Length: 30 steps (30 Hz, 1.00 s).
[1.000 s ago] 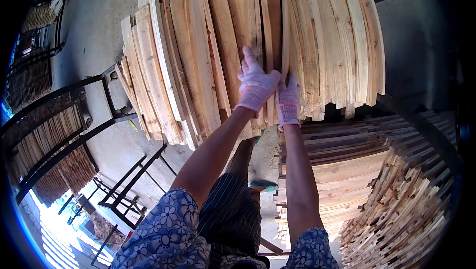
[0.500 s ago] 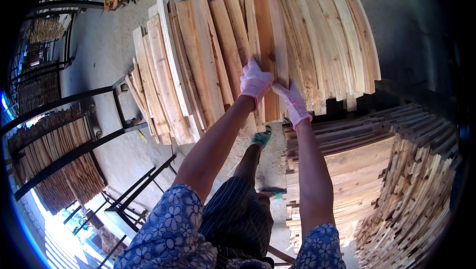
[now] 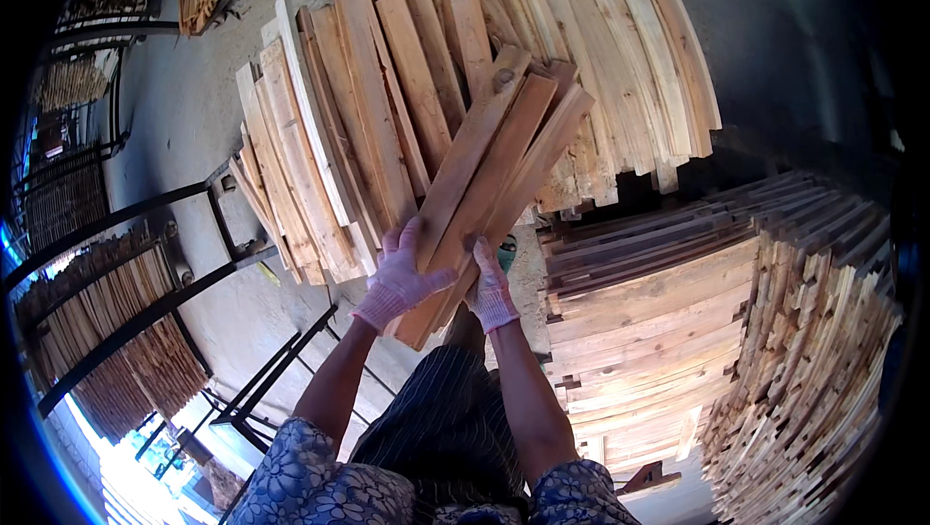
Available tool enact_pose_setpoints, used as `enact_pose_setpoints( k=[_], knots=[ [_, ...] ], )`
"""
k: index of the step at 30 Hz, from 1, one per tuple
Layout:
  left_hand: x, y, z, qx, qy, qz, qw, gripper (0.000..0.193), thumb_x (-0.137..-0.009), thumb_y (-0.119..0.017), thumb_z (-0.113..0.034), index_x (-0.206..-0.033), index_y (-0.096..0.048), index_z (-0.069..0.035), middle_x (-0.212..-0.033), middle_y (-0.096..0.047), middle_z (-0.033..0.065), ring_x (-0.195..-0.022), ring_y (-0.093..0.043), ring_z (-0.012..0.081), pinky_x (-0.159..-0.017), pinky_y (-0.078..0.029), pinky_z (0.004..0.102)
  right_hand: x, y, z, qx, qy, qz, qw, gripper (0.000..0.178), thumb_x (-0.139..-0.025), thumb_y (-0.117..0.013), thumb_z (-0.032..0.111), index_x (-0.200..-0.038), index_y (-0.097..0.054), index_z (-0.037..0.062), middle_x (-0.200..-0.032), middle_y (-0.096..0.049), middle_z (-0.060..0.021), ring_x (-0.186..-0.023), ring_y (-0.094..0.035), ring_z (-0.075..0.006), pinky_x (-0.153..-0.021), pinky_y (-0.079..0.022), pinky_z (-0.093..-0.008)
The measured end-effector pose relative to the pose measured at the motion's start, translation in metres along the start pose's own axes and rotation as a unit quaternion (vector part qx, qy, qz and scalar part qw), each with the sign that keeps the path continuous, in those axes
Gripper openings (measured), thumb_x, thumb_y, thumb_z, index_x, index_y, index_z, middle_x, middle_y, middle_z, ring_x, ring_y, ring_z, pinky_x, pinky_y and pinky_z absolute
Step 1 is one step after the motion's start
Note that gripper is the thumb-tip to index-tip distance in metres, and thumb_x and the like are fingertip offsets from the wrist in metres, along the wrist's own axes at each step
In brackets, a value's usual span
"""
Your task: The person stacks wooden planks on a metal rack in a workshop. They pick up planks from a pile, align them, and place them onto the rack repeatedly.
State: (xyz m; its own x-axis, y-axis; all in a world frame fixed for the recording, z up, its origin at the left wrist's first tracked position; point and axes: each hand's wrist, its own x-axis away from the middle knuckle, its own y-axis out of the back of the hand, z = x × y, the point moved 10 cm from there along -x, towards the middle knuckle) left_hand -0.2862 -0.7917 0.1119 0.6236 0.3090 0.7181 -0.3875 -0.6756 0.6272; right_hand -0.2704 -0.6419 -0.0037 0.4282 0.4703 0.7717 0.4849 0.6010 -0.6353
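Both my hands wear pale pink knitted gloves and hold a bundle of several reddish-brown wooden boards [image 3: 492,171]. The bundle slants from near my waist up to the far right, over a wide pile of boards [image 3: 378,128]. My left hand [image 3: 399,273] grips its left edge near the close end, thumb across the top board. On the right side my right hand [image 3: 491,283] clasps it, thumb on top and fingers mostly hidden. Beyond the bundle, one lighter board [image 3: 467,16] lies lengthwise on the pile.
A tall stack of cross-laid boards [image 3: 649,322] stands at the right, close to my arm. Black metal rails [image 3: 145,302] run along the left, with more bundled wood [image 3: 111,331] beyond them. Concrete floor [image 3: 174,128] shows at the left.
My hands have drawn several boards off the middle of the pile toward me. The bundle has turned from nearly straight ahead to a slant, and my left hand has moved left and nearer.
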Motion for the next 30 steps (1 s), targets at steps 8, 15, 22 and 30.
enact_pose_setpoints(
  k=[8,15,22,30],
  knots=[
    [0.083,-0.042,-0.043,0.134,0.006,0.012,0.991,0.117,-0.077,-0.080,-0.051,-0.162,-0.011,-0.008,-0.142,-0.039,0.0301,-0.133,-0.047,0.0425,-0.110,-0.043,0.0442,0.100,-0.021,0.061,0.135,0.028,-0.013,0.990,0.071,-0.087,-0.081,0.027,-0.146,-0.045,0.0089,-0.131,-0.060,-0.0072,-0.118,-0.058,-0.0195,-0.099,-0.051,-0.0361],
    [0.189,-0.094,-0.097,0.043,-0.125,0.021,0.991,0.117,-0.074,-0.084,-0.045,-0.159,-0.016,-0.004,-0.131,-0.044,0.0294,-0.119,-0.055,0.0425,-0.099,-0.051,0.0457,0.231,0.034,0.078,0.034,0.139,0.022,0.989,0.059,-0.092,-0.075,0.021,-0.142,-0.049,0.0061,-0.130,-0.062,-0.0074,-0.118,-0.059,-0.0180,-0.105,-0.046,-0.0347],
    [0.309,-0.248,-0.192,-0.010,-0.378,0.168,0.910,0.115,-0.072,-0.086,-0.049,-0.159,-0.023,-0.008,-0.127,-0.049,0.0290,-0.113,-0.056,0.0449,-0.095,-0.051,0.0478,0.426,0.228,0.079,-0.010,0.342,-0.214,0.915,0.046,-0.092,-0.073,0.019,-0.133,-0.058,0.0060,-0.120,-0.067,-0.0048,-0.109,-0.062,-0.0168,-0.097,-0.050,-0.0316],
    [0.406,-0.556,-0.221,-0.057,-0.416,0.320,0.849,0.114,-0.074,-0.084,-0.050,-0.161,-0.018,-0.014,-0.144,-0.043,0.0273,-0.124,-0.055,0.0445,-0.103,-0.048,0.0471,0.602,0.482,0.097,0.085,0.412,-0.396,0.816,0.051,-0.096,-0.069,0.026,-0.139,-0.052,0.0019,-0.123,-0.066,-0.0091,-0.111,-0.062,-0.0175,-0.093,-0.051,-0.0339]
  ],
)
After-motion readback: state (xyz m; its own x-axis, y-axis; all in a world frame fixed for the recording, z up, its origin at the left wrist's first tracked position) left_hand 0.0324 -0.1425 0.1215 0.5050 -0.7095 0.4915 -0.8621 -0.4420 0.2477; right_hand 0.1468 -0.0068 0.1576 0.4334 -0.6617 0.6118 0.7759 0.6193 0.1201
